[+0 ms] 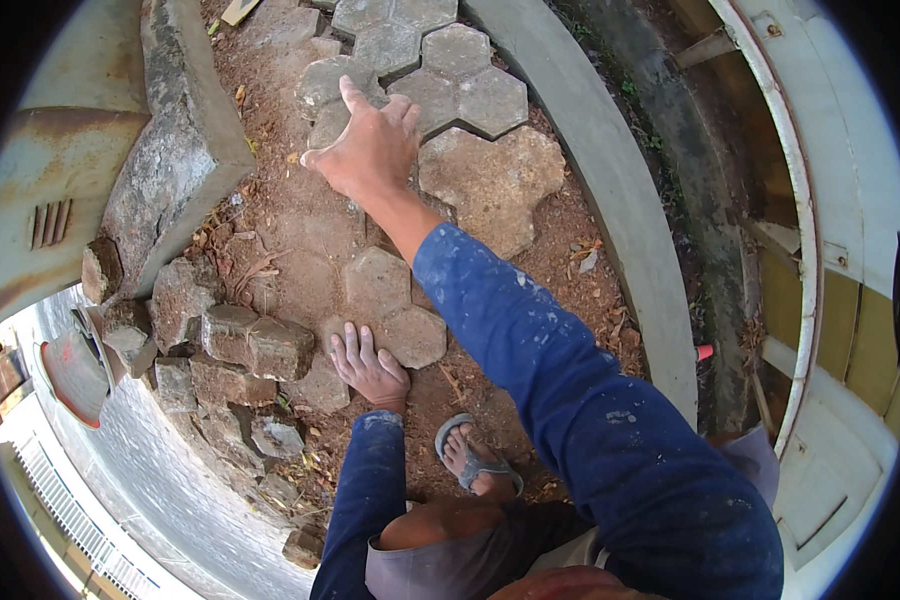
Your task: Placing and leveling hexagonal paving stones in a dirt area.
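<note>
My right hand [375, 150] reaches far forward, fingers apart, over a grey paving block [327, 82] made of joined hexagons. Its thumb and fingers are at the block's top; I cannot tell how firmly they touch. Nearer to me, my left hand [372, 372] lies with spread fingers on a dusty three-lobed paver [410, 335] on the soil. Several grey pavers [460, 95] fit together beyond and right of my right hand. A larger tan paver [495, 180] lies just right of my right wrist, partly behind the sleeve.
A pile of broken, dirty paving blocks [235, 345] stands at the left. A curved concrete curb [610, 200] borders the reddish soil [295, 240] on the right, with a ditch beyond it. A concrete wall edge [185, 150] rises at the upper left. My sandalled foot [475, 460] is below.
</note>
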Motion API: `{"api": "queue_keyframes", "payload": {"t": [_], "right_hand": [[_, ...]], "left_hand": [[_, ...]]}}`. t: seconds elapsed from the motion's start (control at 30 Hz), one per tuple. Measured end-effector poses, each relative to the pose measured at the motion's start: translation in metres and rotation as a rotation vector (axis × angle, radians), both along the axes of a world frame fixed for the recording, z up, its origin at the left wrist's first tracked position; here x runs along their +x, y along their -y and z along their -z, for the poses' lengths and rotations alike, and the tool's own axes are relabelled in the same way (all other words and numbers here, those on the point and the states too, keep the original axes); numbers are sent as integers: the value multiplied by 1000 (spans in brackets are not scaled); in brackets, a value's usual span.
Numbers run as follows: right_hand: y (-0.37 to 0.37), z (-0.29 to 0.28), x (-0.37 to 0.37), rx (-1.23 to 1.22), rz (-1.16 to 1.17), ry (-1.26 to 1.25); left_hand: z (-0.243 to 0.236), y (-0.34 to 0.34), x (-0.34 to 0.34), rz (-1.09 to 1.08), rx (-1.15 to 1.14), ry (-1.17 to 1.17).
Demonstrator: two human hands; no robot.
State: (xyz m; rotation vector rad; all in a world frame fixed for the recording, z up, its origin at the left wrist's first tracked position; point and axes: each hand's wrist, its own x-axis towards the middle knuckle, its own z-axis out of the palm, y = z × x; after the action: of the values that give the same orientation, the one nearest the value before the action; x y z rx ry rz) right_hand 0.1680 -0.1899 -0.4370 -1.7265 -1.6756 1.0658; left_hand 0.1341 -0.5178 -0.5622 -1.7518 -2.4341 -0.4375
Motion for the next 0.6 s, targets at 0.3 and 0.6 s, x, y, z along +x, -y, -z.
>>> {"api": "queue_keyframes", "payload": {"t": [0.3, 0.6], "right_hand": [[23, -84, -13, 670, 4, -337], [23, 34, 9, 315, -174, 146]], "left_hand": [[7, 1, -1, -10, 66, 10], [4, -2, 3, 3, 6, 26]]}}
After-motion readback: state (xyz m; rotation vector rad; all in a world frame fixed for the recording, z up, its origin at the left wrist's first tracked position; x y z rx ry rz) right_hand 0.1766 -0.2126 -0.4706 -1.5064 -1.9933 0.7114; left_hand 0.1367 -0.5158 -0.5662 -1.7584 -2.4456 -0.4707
